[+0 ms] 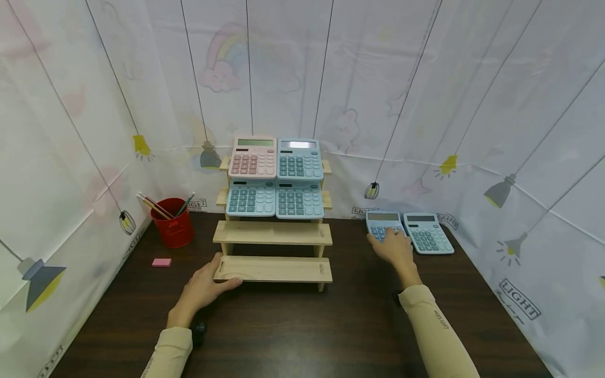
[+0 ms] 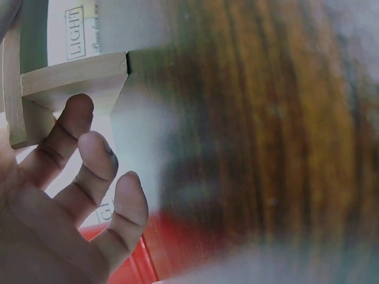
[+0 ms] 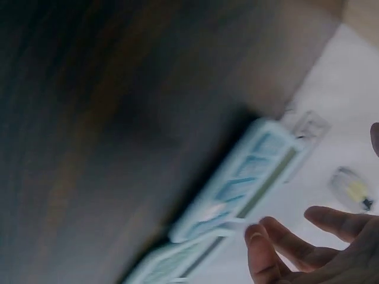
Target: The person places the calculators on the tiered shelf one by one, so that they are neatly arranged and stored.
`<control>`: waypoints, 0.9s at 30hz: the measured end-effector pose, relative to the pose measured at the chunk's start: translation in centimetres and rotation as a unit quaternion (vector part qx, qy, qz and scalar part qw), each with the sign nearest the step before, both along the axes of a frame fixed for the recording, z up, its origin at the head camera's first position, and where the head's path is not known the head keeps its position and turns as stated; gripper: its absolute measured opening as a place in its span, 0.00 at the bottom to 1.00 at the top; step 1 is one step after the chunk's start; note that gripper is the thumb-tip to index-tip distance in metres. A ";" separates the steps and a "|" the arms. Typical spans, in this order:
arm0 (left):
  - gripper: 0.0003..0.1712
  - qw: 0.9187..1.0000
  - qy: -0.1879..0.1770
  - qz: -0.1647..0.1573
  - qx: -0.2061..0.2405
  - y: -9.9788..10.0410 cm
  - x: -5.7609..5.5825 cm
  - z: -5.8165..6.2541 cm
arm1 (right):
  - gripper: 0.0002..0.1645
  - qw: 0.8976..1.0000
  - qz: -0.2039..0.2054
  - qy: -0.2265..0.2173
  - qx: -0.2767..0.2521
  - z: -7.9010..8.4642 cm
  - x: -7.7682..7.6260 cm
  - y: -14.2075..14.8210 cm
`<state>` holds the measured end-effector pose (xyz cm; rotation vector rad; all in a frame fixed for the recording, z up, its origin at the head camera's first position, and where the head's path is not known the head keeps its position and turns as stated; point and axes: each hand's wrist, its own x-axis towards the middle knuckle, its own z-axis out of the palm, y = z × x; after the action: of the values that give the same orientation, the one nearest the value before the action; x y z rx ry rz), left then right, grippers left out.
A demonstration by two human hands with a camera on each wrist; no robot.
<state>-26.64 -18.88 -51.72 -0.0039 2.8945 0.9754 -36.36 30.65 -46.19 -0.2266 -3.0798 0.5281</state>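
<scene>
My left hand (image 1: 200, 289) holds the left end of the lowest step of a stepped wooden rack (image 1: 274, 269), its thumb along the front edge. In the left wrist view, curved fingers (image 2: 98, 157) lie beside the rack's wooden end (image 2: 77, 74). Off to the right, my right hand (image 1: 394, 248) is above a blue calculator (image 1: 383, 216) lying on the table. The right wrist view shows loosely bent fingers (image 3: 290, 242) apart from that calculator (image 3: 237, 177). A paler blue-green calculator (image 1: 427, 236) lies just right of it.
On the rack's upper steps stand a pink calculator (image 1: 252, 157) and several blue calculators (image 1: 299, 159). Left of the rack are a red bucket (image 1: 176, 231) with pencils and a pink eraser (image 1: 162, 262). A printed curtain (image 1: 283, 68) hangs behind the dark table (image 1: 293, 336).
</scene>
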 end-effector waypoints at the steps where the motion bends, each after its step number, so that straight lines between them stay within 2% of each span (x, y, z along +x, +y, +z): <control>1: 0.68 1.000 0.001 0.000 -0.001 0.0 0.0 0.0 | 0.55 1.000 -0.004 -0.002 0.001 -0.2 -0.1 0.4; 6: 0.68 1.000 0.000 0.002 -0.001 -0.1 -0.1 -0.1 | 0.55 1.000 -0.021 -0.006 0.008 -1.0 -0.9 1.8; 11: 0.68 1.000 -0.002 0.004 0.003 -0.1 -0.1 -0.1 | 0.60 0.999 -0.030 -0.034 0.002 -1.6 -1.6 2.6; 17: 0.68 1.000 -0.002 0.003 0.004 -0.1 -0.1 -0.1 | 0.64 0.998 -0.027 -0.056 -0.011 -2.2 -2.1 3.2; 27: 0.69 1.000 -0.003 0.001 0.007 0.0 -0.1 -0.1 | 0.67 0.996 -0.026 -0.087 0.000 -3.5 -3.2 4.1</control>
<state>-26.79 -18.87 -51.86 -0.0090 2.8817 0.9941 -39.55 34.75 -49.70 -0.3726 -3.2306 0.5340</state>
